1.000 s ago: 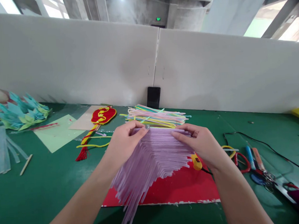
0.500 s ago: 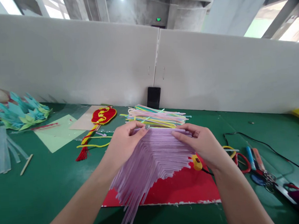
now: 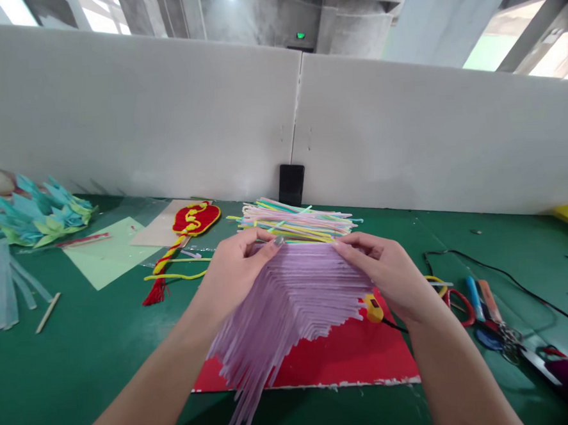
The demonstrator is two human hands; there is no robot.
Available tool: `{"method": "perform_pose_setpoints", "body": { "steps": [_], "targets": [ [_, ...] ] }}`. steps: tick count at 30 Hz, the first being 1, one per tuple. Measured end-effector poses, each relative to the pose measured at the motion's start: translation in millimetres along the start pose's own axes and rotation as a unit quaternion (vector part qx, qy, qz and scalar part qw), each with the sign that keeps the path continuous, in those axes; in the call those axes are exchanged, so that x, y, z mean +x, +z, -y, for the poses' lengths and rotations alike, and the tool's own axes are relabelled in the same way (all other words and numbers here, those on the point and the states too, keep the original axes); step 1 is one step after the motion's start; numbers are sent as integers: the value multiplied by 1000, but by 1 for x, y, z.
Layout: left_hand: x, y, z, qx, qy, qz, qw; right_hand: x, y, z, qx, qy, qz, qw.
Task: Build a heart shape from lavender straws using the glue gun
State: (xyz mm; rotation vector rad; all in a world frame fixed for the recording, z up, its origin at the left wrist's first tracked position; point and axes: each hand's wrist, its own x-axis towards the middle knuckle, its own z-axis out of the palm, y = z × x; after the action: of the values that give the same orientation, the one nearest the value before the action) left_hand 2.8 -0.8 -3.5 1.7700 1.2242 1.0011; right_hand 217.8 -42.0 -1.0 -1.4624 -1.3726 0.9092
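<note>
Two hands grip a lilac straw panel

Left hand (image 3: 232, 270) and right hand (image 3: 388, 270) pinch the lilac straw panel's (image 3: 289, 302) far edge above a red sheet (image 3: 350, 356).

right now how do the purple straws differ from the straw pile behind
The purple straws are one lilac shade; the straw pile mixes yellow, pink, green and blue. The purple straws are layered in a neat V; the straw pile lies loose. The left hand and right hand hold the purple straws; the straw pile rests on the table. Both are thin straws.
</note>
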Motion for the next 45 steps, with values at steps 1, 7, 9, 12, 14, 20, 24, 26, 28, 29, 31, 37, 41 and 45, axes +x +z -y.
{"method": "perform_pose_setpoints", "body": {
  "steps": [1, 7, 9, 12, 14, 20, 24, 26, 28, 29, 31, 37, 41, 45],
  "targets": [
    [0, 0, 1, -2, 0, 0, 1000, 0, 0, 0, 2, -3, 2, 1000],
    [1, 0, 3, 13, 5, -11, 1000, 0, 1, 1, -5, -8, 8, 1000],
    [0, -1, 0, 65, 25, -37, 997, 0, 3, 1, -13, -15, 5, 1000],
    [-7, -1, -6, 161, 108, -81, 978, 0, 9, 1, -30, -33, 7, 999],
    [-12, 2, -11, 196, 157, -77, 965, -2, 12, 2, -38, -46, 15, 998],
    [-19, 11, -14, 222, 218, -4, 950, -12, 14, 11, -34, -78, 21, 996],
    [-21, 8, -16, 235, 229, -20, 945, -20, 16, 19, -37, -84, 28, 995],
    [-25, 6, -20, 249, 234, -31, 939, -23, 18, 22, -38, -89, 25, 995],
    [-31, 5, -26, 275, 244, -58, 928, -26, 18, 25, -36, -92, 14, 995],
    [-35, 5, -29, 290, 250, -74, 921, -27, 18, 26, -32, -89, 8, 995],
    [-42, 4, -36, 309, 261, -104, 908, -29, 17, 26, -6, -75, 1, 997],
    [-48, 0, -41, 299, 259, -154, 905, -14, 15, 12, 143, 32, 23, 989],
    [-34, 4, -28, 275, 212, -78, 935, 1, 18, -3, 51, 23, 59, 997],
    [-24, 13, -17, 227, 147, 12, 963, 4, 20, -8, -55, -54, 48, 996]
  ]
}}
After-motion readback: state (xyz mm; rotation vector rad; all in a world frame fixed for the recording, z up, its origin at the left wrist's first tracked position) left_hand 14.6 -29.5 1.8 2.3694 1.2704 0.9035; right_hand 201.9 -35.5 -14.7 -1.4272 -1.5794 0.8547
